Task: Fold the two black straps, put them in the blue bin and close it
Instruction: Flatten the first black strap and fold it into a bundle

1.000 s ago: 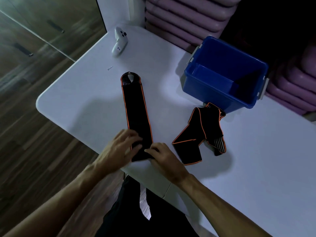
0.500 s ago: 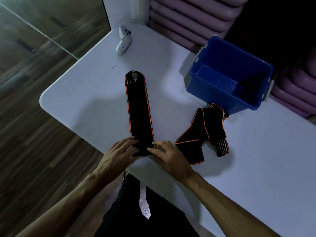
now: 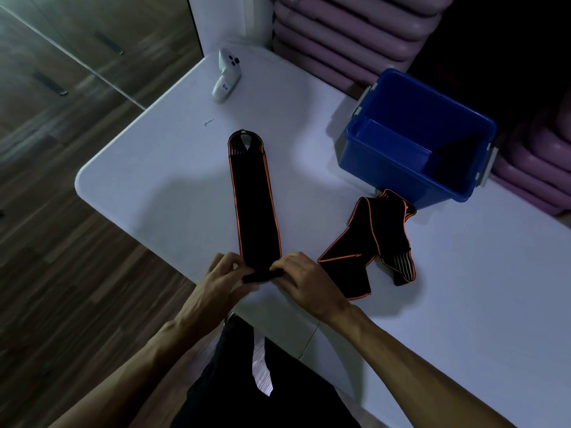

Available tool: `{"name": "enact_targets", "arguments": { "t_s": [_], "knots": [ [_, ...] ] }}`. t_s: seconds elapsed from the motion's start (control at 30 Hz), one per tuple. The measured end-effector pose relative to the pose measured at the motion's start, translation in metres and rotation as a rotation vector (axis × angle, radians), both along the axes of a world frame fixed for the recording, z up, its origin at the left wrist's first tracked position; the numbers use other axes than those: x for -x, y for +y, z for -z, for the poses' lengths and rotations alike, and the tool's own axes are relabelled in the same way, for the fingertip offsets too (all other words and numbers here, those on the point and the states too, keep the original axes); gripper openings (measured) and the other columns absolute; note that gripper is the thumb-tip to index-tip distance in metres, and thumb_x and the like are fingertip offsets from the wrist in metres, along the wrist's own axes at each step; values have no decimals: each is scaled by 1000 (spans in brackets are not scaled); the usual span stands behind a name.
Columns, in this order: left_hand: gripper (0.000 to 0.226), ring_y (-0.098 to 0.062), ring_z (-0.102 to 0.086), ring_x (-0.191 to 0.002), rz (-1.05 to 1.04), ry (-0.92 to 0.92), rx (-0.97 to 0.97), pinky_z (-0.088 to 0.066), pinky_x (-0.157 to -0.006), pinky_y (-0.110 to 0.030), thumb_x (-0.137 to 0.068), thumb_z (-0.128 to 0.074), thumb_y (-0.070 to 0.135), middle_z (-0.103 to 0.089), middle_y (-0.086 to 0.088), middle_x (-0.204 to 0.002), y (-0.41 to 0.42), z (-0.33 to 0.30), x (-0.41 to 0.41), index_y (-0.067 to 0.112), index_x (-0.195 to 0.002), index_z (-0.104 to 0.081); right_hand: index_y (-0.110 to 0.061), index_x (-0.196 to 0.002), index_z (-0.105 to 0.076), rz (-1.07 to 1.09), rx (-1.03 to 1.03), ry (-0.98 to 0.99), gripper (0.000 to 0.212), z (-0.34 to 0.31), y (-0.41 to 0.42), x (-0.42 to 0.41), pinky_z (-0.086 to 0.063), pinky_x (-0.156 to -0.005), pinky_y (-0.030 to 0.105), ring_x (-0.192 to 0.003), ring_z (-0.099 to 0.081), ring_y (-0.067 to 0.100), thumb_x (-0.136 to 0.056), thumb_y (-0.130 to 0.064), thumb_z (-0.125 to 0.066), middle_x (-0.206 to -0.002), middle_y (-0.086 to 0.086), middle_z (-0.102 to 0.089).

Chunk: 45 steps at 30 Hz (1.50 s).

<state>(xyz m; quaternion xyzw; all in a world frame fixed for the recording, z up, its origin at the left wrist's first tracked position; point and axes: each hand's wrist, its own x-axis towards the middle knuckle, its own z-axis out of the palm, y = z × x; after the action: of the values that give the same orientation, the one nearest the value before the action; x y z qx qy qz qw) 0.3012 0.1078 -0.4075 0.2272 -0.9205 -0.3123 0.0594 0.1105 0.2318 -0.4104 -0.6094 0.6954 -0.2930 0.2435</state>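
A long black strap [image 3: 252, 199] with orange edging lies stretched out flat on the white table [image 3: 160, 180], running away from me. Its near end is turned over into a small roll. My left hand [image 3: 216, 285] pinches that rolled end from the left and my right hand [image 3: 304, 281] pinches it from the right. The second black strap [image 3: 369, 242] lies crumpled to the right, just in front of the blue bin [image 3: 386, 168]. The bin stands open at the back right with nothing inside; its lid is not in view.
A white handheld controller [image 3: 227, 76] lies near the table's far left corner, with a small screw [image 3: 208, 122] in front of it. Purple stacked cushions [image 3: 340, 29] rise behind the table. Wooden floor lies to the left.
Both hands have gone from pressing flat on the strap's near end to pinching it, and the end is now turned over into a small roll.
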Motion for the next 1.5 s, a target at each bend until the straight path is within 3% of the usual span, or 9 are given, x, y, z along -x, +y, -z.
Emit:
{"name": "enact_targets", "arguments": {
  "t_s": [0.3, 0.47, 0.63, 0.83, 0.97, 1.1, 1.23, 1.37, 1.5],
  "knots": [
    [51, -4, -54, -88, -142, -62, -223, -37, -74, -9, -84, -42, 67, -63, 14, -95, -16, -3, 11, 30, -107, -71, -11, -107, -66, 41, -114, -141, 18, -8, -16, 8, -47, -82, 24, -94, -57, 9, -97, -24, -56, -101, 0, -66],
    [22, -10, -59, -75, -342, -60, -340, -43, -62, -16, -80, -72, 36, -67, 3, -74, -15, -6, 23, 18, -92, -70, -8, -100, -69, 166, -134, -150, 14, -2, -21, -2, -48, -86, 28, -96, -55, 15, -95, -17, -58, -99, 3, -59],
    [25, -18, -61, -59, -510, -86, -446, -43, -51, -26, -76, -77, 36, -68, -4, -63, -16, -6, 30, 19, -84, -60, -12, -97, -65, 236, -99, -139, 6, -4, -30, -8, -50, -81, 34, -90, -56, 16, -92, -10, -62, -93, 2, -60],
    [22, -9, -49, -47, -567, -74, -436, -35, -47, -24, -79, -74, 38, -63, -1, -57, -10, -8, 31, 22, -73, -60, -12, -129, -60, 40, -85, 203, 46, 1, -7, -8, -52, -86, 38, -108, -50, 29, -89, -33, -67, -128, 11, -51],
    [23, -6, -41, -42, -637, -81, -458, -30, -44, -21, -80, -73, 38, -52, 4, -49, -7, -10, 33, 21, -74, -59, -10, -131, -58, -41, -39, 312, 47, 7, -9, 1, -54, -76, 46, -103, -50, 32, -86, -19, -70, -125, 12, -53],
    [5, -8, -61, -69, -581, 37, -379, -51, -61, -24, -85, -69, 29, -65, 2, -79, -2, -11, 27, 25, -85, -67, -7, -131, -58, -107, 3, 350, 44, 12, -19, 6, -53, -69, 45, -103, -51, 30, -89, -14, -68, -114, 10, -60],
    [36, -14, -55, -100, -213, 71, -9, -50, -81, -20, -89, -60, 38, -52, -4, -120, -6, 4, 5, 17, -117, -66, -8, -130, -58, -102, 3, 364, 43, 12, -20, 9, -52, -66, 44, -101, -51, 29, -88, -12, -68, -109, 8, -60],
    [50, -20, -51, -100, -62, 38, 226, -54, -74, -29, -97, -40, 45, -54, -7, -114, -14, 5, 5, 7, -119, -64, -8, -127, -58, -92, -13, 336, 37, 10, -25, 9, -53, -73, 47, -107, -49, 30, -91, -17, -63, -118, 9, -57],
    [54, -18, -56, -96, -66, -21, 60, -50, -81, -27, -98, -36, 48, -61, -5, -106, -25, 0, 13, 9, -124, -62, -7, -124, -60, -71, -65, 268, 37, 4, -34, 13, -52, -79, 46, -107, -44, 25, -98, -28, -43, -116, 8, -60]
  ]
}}
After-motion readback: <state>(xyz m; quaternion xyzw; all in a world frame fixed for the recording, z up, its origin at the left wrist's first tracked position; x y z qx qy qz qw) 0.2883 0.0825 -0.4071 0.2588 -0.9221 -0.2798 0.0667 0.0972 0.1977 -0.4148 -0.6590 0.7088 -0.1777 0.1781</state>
